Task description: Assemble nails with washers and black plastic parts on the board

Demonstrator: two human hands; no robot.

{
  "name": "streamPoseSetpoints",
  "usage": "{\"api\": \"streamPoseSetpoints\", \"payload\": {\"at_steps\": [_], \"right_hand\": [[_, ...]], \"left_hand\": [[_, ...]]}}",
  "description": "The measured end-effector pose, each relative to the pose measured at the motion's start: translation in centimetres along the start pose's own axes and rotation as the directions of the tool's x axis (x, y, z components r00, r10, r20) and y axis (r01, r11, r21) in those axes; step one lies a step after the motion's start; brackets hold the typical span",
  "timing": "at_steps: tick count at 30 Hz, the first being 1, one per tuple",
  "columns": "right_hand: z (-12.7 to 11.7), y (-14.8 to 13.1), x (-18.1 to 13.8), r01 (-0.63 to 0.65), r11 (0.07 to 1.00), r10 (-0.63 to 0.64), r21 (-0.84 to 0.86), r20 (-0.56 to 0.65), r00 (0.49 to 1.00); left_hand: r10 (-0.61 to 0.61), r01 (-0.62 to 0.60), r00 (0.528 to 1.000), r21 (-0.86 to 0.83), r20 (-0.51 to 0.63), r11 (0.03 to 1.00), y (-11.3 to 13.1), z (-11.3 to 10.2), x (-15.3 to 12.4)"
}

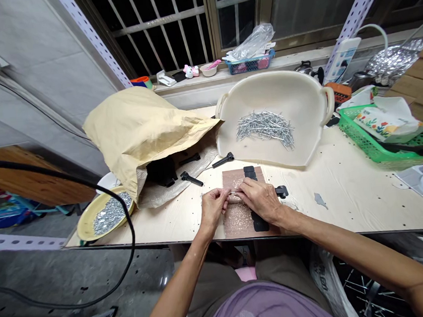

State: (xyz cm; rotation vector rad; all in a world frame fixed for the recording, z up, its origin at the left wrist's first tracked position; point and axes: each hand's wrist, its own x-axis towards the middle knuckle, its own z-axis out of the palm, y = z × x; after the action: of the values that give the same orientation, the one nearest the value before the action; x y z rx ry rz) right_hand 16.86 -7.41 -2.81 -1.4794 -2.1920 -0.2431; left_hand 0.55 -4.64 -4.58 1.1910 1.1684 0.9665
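My left hand (215,207) and my right hand (261,198) meet over a brown speckled board (238,224) at the table's front edge. Fingertips of both hands are pinched on a thin metal pin (233,193), lying level between them; its ends are hidden. Black pads (259,222) line the board's right part, partly under my right hand. Just beyond that hand lies a black plastic part (282,191). Two similar black handle-like parts (191,179) rest farther back on the left. Many loose metal pins (266,127) lie heaped in a white tub (307,142) behind the board.
A tan sack (137,126) lies open at the left, black parts in its mouth. Beside it, a yellow bowl (85,225) holds small metal pieces (112,214). A green basket (361,139) stands at the right. A black cable (131,226) loops across the left foreground.
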Motion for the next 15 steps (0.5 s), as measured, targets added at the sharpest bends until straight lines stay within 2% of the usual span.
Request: {"api": "streamPoseSetpoints", "payload": {"at_steps": [5,10,15], "right_hand": [[0.4,0.04,-0.16,0.094,0.99,-0.101,-0.103,-0.068,0.993],[0.65,0.12,-0.27,0.077,0.991,-0.087,-0.111,-0.086,0.993],[0.29,0.13,-0.41,0.068,0.989,-0.074,-0.128,-0.041,0.996]], "left_hand": [[-0.074,0.075,0.997,-0.095,0.012,0.993,-0.25,0.34,-0.08],[-0.041,0.039,0.999,-0.101,-0.019,0.994,-0.2,0.73,-0.22],[-0.045,0.04,0.998,-0.129,-0.035,0.991,-0.22,0.96,-0.29]]}}
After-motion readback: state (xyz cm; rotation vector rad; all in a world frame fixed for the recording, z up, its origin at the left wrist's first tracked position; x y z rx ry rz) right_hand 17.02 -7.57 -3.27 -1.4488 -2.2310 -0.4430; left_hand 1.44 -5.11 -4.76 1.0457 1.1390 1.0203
